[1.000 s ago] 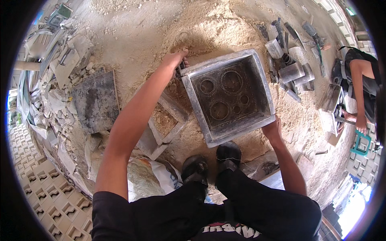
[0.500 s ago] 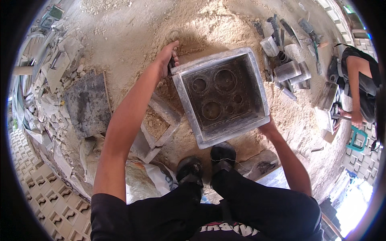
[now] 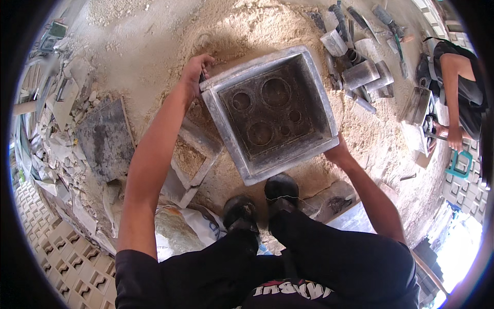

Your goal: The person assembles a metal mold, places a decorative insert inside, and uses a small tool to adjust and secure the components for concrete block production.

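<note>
A square grey metal box [image 3: 288, 160], apparently a casting mould, is held between my two hands over the sandy floor. Its mouth faces up toward me, and several round shapes of different sizes show on the dark bottom. My left hand [image 3: 194, 72] closes on the box's far left corner, where a dark piece like a handle is partly covered by the fingers. At the near right corner, my right hand [image 3: 337, 150] grips the side, its fingertips hidden behind the wall. Whether the box touches the ground cannot be told.
Beside my left forearm lie a sand-filled frame [image 3: 206, 165] and a dark flat plate [image 3: 105, 139], with rubble [image 3: 56, 165] further left. Metal cylinders and tools [image 3: 360, 74] lie at far right. Another person's arm [image 3: 453, 103] works over a metal box [image 3: 417, 121] at the right edge.
The whole view has shifted, so ground objects appear further left and higher. The box has turned slightly counterclockwise, with both my hands staying on it.
</note>
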A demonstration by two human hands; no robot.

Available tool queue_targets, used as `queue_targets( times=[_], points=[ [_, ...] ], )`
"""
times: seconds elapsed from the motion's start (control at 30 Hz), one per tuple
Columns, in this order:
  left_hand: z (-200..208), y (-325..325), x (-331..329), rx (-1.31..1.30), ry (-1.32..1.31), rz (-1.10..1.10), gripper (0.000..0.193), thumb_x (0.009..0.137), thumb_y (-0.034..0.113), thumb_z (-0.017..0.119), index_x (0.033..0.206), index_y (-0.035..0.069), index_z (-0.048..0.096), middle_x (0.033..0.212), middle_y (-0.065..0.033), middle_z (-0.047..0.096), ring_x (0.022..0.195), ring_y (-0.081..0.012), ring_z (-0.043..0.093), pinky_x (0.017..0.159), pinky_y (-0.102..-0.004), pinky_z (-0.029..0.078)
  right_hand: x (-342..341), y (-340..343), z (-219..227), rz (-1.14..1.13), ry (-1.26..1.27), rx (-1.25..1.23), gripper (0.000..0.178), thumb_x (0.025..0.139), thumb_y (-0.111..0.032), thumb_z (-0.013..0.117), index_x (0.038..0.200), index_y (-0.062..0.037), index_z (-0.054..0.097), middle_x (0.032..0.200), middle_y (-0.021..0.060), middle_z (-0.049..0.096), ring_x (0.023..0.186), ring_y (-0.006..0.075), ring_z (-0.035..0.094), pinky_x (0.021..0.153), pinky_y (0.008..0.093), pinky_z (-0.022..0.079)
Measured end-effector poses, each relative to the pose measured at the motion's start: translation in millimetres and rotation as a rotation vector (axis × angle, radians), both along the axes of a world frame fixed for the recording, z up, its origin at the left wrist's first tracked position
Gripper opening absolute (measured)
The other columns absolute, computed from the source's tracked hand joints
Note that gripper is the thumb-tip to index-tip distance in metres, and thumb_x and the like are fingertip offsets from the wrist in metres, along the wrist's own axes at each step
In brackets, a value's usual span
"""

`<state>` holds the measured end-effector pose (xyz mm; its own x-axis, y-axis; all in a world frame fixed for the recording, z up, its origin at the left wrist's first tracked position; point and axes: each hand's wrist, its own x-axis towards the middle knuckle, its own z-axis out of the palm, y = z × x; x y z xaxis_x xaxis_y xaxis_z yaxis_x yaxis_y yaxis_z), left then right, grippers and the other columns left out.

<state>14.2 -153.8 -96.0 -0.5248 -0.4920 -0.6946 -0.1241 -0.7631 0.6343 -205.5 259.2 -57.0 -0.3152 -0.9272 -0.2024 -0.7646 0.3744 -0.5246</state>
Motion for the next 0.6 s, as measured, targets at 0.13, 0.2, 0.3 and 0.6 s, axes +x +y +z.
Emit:
queue_targets(
  times=[0.13, 0.2, 0.3, 0.6],
  points=[
    [3, -1, -4, -0.031, -0.026, -0.051, 0.021, 0.077, 0.017, 0.066, 0.069, 0.013, 0.048, 0.055, 0.0007, 0.041, 0.048, -0.0112, 0.045, 0.047, -0.0255, 0.039, 9, -11, 24, -0.285, -0.314, 0.228, 0.016, 0.083, -0.008, 0.059, 0.096, -0.0056, 0.067, 0.08, 0.02, 0.067, 0.076, 0.0356, 0.067, 0.066, 0.0387, 0.056],
    [13, 9, -18, -0.122, -0.245, 0.029, 0.021, 0.078, 0.017, 0.066, 0.068, 0.013, 0.048, 0.054, 0.0001, 0.042, 0.049, -0.012, 0.046, 0.05, -0.0265, 0.041, 14, -12, 29, -0.369, -0.229, 0.291, 0.02, 0.083, -0.01, 0.059, 0.101, -0.005, 0.065, 0.079, 0.0208, 0.066, 0.075, 0.0362, 0.067, 0.065, 0.0397, 0.056],
    [21, 13, -17, -0.516, -0.492, -0.218, 0.015, 0.079, 0.017, 0.067, 0.076, 0.008, 0.055, 0.061, -0.0032, 0.053, 0.052, -0.0142, 0.05, 0.053, -0.0307, 0.042, 25, 4, 10, -0.303, 0.096, 0.136, 0.03, 0.082, -0.013, 0.06, 0.111, -0.0021, 0.06, 0.08, 0.0224, 0.066, 0.075, 0.037, 0.067, 0.065, 0.0422, 0.055],
    [21, 20, -8, -0.355, -0.392, -0.126, 0.036, 0.075, 0.001, 0.057, 0.112, -0.002, 0.06, 0.092, -0.0113, 0.065, 0.08, -0.0197, 0.059, 0.071, -0.0316, 0.045, 35, 5, 13, -0.376, 0.114, 0.21, 0.046, 0.079, -0.015, 0.063, 0.116, 0.0082, 0.049, 0.085, 0.0263, 0.065, 0.077, 0.0427, 0.066, 0.071, 0.0484, 0.054]
  ],
)
